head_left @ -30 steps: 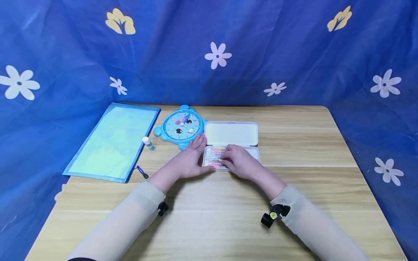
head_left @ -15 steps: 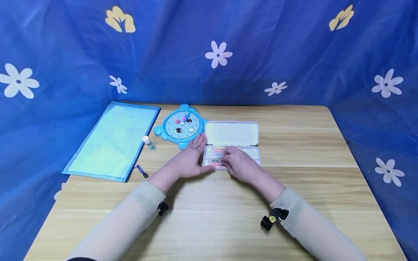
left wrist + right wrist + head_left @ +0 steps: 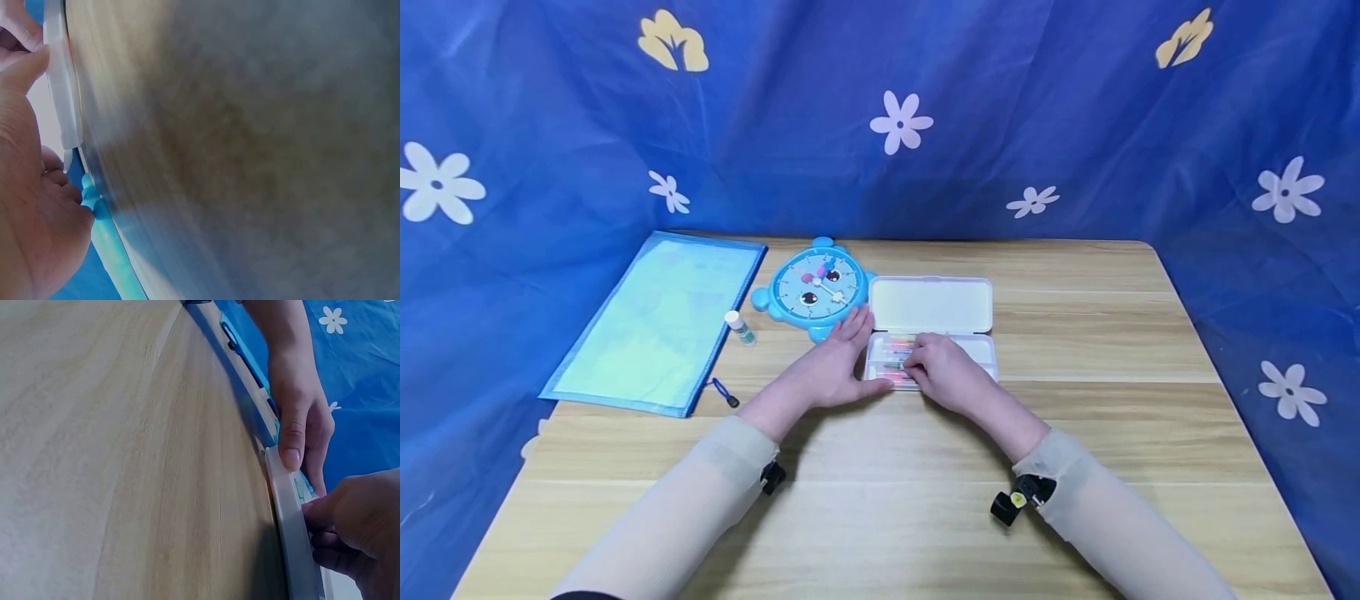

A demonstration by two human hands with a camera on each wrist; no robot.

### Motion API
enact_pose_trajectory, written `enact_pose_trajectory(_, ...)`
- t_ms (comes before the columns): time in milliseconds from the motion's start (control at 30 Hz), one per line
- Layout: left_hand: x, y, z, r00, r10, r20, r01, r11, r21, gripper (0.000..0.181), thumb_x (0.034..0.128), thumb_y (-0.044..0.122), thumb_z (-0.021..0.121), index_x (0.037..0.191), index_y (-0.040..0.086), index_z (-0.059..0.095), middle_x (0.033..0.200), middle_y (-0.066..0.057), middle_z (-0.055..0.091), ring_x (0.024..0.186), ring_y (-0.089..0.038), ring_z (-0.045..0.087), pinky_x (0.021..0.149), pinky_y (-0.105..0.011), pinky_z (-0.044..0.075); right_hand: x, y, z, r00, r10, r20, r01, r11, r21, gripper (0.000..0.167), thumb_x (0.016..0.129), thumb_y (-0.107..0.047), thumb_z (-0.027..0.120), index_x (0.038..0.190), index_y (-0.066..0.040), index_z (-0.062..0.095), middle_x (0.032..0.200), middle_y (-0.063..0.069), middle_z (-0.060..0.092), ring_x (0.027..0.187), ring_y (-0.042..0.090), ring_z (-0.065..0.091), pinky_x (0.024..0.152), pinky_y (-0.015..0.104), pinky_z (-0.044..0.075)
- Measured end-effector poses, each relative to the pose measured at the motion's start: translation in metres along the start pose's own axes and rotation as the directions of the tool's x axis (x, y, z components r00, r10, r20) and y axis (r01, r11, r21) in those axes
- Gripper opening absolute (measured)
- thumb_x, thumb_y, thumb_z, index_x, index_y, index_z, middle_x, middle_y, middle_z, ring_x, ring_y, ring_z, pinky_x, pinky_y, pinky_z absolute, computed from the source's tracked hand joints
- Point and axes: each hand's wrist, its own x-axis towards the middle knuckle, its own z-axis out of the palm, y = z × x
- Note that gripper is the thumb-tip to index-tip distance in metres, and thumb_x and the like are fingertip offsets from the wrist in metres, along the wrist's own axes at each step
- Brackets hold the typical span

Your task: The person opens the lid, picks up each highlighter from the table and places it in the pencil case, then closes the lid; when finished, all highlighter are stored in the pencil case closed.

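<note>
A white plastic pencil case lies with its lid folded back in the head view. Several slim coloured pens lie in its left part. My left hand rests at the case's left end, fingers stretched out and thumb on the front edge. In the right wrist view that thumb lies on the case's pale wall. My right hand reaches into the case with curled fingers. It pinches a thin, greenish pen, whose other end is hidden behind the fingers.
Behind my left hand lies a blue toy clock with an animal face. Further left are a small white-capped bottle, a blue zip pouch and its dark zip pull. A blue flowered curtain borders the wooden table.
My right hand has shifted slightly left within the case, and the greenish pen shows more clearly at its fingertips. My left hand stays put.
</note>
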Motion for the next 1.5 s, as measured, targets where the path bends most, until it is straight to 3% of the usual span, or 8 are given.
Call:
enact_pose_trajectory(867, 0.0, -0.001, 0.0, 1.0, 0.006, -0.002, -0.005, 1.0, 0.01, 0.121, 0.091, 0.074, 0.067, 0.167, -0.003, 0.011, 0.175, -0.019, -0.001, 0.161, -0.033, 0.0, 0.13, -0.045, 0.009, -0.007, 0.006, -0.01, 0.999, 0.051, -0.004, -0.05, 0.992, 0.116, 0.013, 0.097, -0.007, 0.078, 0.107, -0.001, 0.082, 0.101, 0.003, 0.072, 0.094, 0.017, 0.069, 0.086, 0.035, 0.059)
enact_pose_trajectory(1133, 0.0, -0.002, 0.001, 1.0, 0.003, -0.004, -0.003, 1.0, 0.005, 0.121, 0.0905, 0.072, 0.068, 0.167, -0.002, 0.011, 0.175, -0.018, -0.001, 0.162, -0.032, -0.001, 0.13, -0.044, 0.008, -0.013, 0.01, -0.023, 0.995, 0.043, -0.086, -0.031, 0.991, 0.132, 0.015, 0.094, -0.006, 0.079, 0.108, 0.0, 0.082, 0.098, 0.004, 0.073, 0.092, 0.019, 0.07, 0.085, 0.039, 0.059)
enact_pose_trajectory(1500, 0.0, 0.0, 0.0, 1.0, 0.004, 0.005, -0.004, 1.0, 0.005, 0.122, 0.0899, 0.072, 0.069, 0.167, -0.001, 0.01, 0.175, -0.016, -0.003, 0.162, -0.031, -0.002, 0.13, -0.043, 0.007, -0.028, 0.031, -0.053, 0.975, 0.13, -0.183, -0.087, 0.97, 0.226, 0.018, 0.094, -0.003, 0.079, 0.11, 0.003, 0.079, 0.098, 0.008, 0.075, 0.087, 0.021, 0.07, 0.08, 0.039, 0.061)
